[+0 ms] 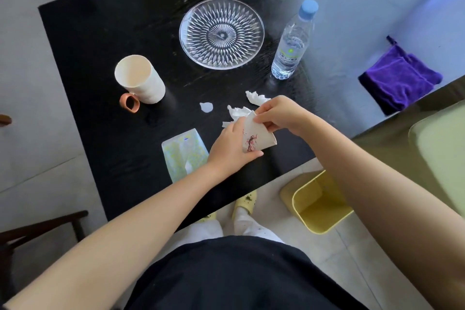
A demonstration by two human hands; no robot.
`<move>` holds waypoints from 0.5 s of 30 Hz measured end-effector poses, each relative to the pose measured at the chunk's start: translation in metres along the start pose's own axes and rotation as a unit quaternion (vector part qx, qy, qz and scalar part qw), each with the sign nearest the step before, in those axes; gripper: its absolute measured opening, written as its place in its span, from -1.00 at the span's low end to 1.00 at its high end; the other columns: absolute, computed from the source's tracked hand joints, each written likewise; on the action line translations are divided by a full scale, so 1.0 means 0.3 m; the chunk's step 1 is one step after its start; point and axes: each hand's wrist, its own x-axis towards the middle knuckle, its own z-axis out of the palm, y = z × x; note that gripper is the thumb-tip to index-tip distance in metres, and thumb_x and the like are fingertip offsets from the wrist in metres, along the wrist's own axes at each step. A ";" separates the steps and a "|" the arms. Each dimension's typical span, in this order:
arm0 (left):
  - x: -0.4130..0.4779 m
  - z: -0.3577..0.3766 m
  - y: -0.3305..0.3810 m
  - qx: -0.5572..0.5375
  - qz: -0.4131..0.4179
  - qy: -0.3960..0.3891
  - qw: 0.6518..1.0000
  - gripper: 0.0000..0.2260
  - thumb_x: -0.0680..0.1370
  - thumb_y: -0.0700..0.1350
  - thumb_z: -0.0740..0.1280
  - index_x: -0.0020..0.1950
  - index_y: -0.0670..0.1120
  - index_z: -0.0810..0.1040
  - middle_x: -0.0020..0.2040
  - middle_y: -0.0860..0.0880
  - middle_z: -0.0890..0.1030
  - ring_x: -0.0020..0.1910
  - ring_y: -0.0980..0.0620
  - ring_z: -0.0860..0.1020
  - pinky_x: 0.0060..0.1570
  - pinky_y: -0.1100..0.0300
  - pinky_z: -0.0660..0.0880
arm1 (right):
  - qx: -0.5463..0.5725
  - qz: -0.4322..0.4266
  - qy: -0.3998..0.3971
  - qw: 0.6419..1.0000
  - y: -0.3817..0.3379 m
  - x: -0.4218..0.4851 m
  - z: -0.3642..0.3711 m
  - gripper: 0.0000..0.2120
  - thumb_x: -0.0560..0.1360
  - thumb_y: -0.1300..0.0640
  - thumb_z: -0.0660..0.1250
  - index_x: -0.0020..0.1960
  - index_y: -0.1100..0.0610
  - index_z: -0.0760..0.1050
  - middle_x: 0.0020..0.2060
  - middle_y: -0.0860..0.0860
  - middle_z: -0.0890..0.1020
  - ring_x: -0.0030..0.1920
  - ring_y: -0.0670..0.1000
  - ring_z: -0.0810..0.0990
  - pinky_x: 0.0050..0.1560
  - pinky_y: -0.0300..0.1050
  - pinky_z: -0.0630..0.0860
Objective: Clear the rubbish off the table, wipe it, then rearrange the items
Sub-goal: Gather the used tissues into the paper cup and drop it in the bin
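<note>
Just right of the tissue pack (185, 153), the left hand (232, 150) is gripping a flattened paper cup (256, 137); the right hand (279, 114) is pinching its top edge. Scraps (239, 112) beside it should go in before the yellow bin (318, 205).

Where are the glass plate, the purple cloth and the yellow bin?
glass plate (221, 33): head view, its patterned centre.
purple cloth (398, 78): head view, middle of the folded fabric.
yellow bin (318, 205): head view, its inside wall.
</note>
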 end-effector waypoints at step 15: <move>-0.052 -0.205 -0.142 -0.272 -0.146 0.158 0.938 -0.42 0.34 -0.04 0.52 0.30 0.00 0.40 0.17 0.05 0.55 0.13 0.10 0.51 -0.10 0.40 0.41 | -0.438 -0.173 -0.072 0.879 0.070 0.114 0.118 -0.47 0.51 0.01 0.30 0.45 -0.05 0.27 0.36 0.11 0.39 0.36 0.18 0.32 0.35 0.09 0.31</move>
